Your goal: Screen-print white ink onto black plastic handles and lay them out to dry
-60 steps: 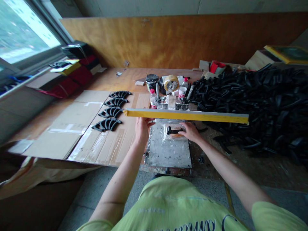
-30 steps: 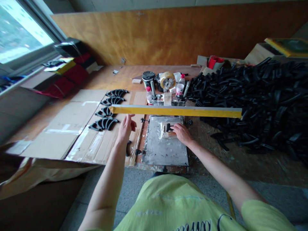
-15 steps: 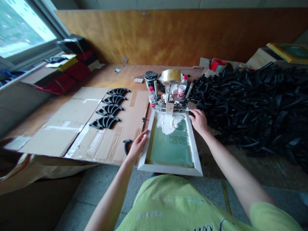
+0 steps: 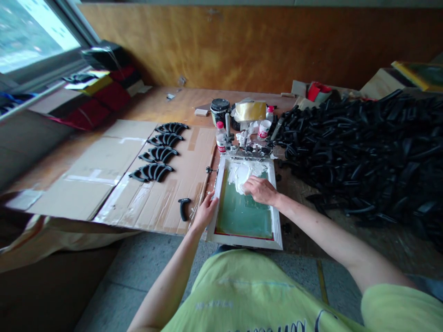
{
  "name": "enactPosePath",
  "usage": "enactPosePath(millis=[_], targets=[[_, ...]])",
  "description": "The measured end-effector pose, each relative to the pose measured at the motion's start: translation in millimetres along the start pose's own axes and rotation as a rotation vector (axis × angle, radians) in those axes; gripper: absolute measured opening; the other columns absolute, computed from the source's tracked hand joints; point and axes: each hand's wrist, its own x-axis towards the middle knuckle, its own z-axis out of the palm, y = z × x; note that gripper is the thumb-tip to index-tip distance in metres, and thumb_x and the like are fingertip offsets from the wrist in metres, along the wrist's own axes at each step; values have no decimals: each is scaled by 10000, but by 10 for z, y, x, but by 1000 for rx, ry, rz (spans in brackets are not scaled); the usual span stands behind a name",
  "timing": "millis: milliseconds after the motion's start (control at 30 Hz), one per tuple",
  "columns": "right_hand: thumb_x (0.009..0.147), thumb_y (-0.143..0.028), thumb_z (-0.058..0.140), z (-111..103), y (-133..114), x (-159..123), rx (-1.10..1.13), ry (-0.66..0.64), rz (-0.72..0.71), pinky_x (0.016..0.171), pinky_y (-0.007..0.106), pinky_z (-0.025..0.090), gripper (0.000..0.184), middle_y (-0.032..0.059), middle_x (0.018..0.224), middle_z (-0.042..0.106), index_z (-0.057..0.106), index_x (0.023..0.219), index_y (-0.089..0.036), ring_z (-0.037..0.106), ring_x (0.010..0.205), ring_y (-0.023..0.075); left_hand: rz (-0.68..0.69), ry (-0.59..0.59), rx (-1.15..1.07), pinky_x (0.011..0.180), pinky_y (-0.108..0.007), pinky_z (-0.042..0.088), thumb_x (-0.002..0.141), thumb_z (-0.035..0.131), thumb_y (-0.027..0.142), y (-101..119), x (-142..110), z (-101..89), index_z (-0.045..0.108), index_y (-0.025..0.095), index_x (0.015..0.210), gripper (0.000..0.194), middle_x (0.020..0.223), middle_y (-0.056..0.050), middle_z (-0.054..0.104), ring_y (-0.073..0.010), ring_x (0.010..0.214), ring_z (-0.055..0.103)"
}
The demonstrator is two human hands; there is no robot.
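A white-framed printing screen (image 4: 278, 216) with green mesh lies flat on the bench in front of me. White ink (image 4: 238, 171) is spread over its far end. My left hand (image 4: 205, 212) rests with fingers laid out on the frame's left rail. My right hand (image 4: 261, 190) sits on the mesh at the edge of the ink, fingers curled down; what they grip is hidden. A single black handle part (image 4: 183, 208) lies on the cardboard just left of my left hand.
Rows of black curved parts (image 4: 157, 154) lie on the flattened cardboard (image 4: 104, 180). A big heap of black parts (image 4: 363, 138) fills the right side. Behind the screen stand a small bottle (image 4: 220, 138), a black jar (image 4: 219, 109) and a tape roll (image 4: 249, 110).
The screen, raised two seconds ago, has swung down flat over the metal plate. My left hand went to its left rail; my right hand left the part on the plate and now sits on the mesh.
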Motion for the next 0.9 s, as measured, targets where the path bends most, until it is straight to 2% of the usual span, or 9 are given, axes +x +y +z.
enactPosePath(millis=[67, 167, 267, 400, 533, 600, 700, 800, 900], targets=[[792, -60, 515, -66, 25, -56, 56, -26, -91, 710, 272, 372, 157, 59, 850, 643, 620, 830, -169, 545, 870, 198, 8, -13, -20, 862, -323, 482, 846, 516, 560, -6, 4, 3, 537, 214, 1343, 606, 1045, -53, 706, -217, 942, 652], [810, -96, 537, -84, 73, 4, 100, 37, -2, 683, 266, 361, 120, 43, 833, 632, 621, 804, -182, 540, 844, 188, 12, -23, -76, 853, -314, 485, 841, 524, 552, 19, 4, 4, 538, 186, 1331, 612, 1055, -63, 701, -215, 956, 646], [826, -65, 495, 42, 36, 7, 60, 141, 77, 738, 288, 385, 173, 82, 884, 625, 638, 858, -157, 523, 914, 213, -1, -43, -162, 759, -293, 503, 826, 540, 548, 60, -10, 10, 546, 177, 1308, 609, 980, -60, 714, -206, 871, 659], [857, -101, 500, 143, -35, -108, 92, 118, 10, 795, 298, 414, 181, 83, 913, 635, 654, 931, -158, 533, 953, 218, -8, -68, -204, 682, -264, 496, 821, 561, 538, 125, -45, 12, 547, 171, 1291, 596, 947, -59, 715, -187, 802, 657], [872, -227, 592, -52, 74, 148, 163, 180, 168, 809, 286, 444, 281, 36, 1023, 663, 627, 1151, -234, 587, 950, 196, -46, -91, -227, 625, -254, 493, 801, 600, 543, 287, -113, -81, 452, 205, 1400, 704, 880, -42, 709, -173, 720, 652], [838, -253, 656, -211, 209, 370, 158, 231, 287, 812, 295, 461, 491, 26, 1088, 660, 538, 1312, -287, 607, 940, 198, -49, -94, -262, 611, -241, 489, 789, 622, 547, 452, -166, -183, 404, 231, 1438, 754, 899, -34, 709, -163, 712, 646], [809, -268, 688, -450, 547, 503, 122, 353, 436, 823, 331, 478, 620, 48, 1123, 651, 471, 1388, -293, 621, 922, 217, -18, -83, -318, 572, -232, 478, 813, 553, 612, 811, -224, -355, 542, 228, 1331, 645, 912, -37, 704, -158, 702, 634], [860, -273, 600, -563, 980, 263, 130, 542, 638, 866, 366, 468, 477, 75, 1081, 663, 525, 1329, -221, 618, 941, 234, 109, -39, -412, 577, -246, 495, 829, 491, 647, 1245, -171, -452, 654, 201, 1156, 576, 922, -49, 701, -167, 724, 641], [896, -245, 503, -399, 1218, -130, 156, 614, 903, 863, 378, 460, 302, 97, 950, 685, 615, 1158, -143, 621, 915, 244, 274, 32, -553, 648, -244, 521, 826, 520, 610, 1619, 7, -437, 626, 185, 1166, 554, 1014, -68, 694, -171, 830, 659]])
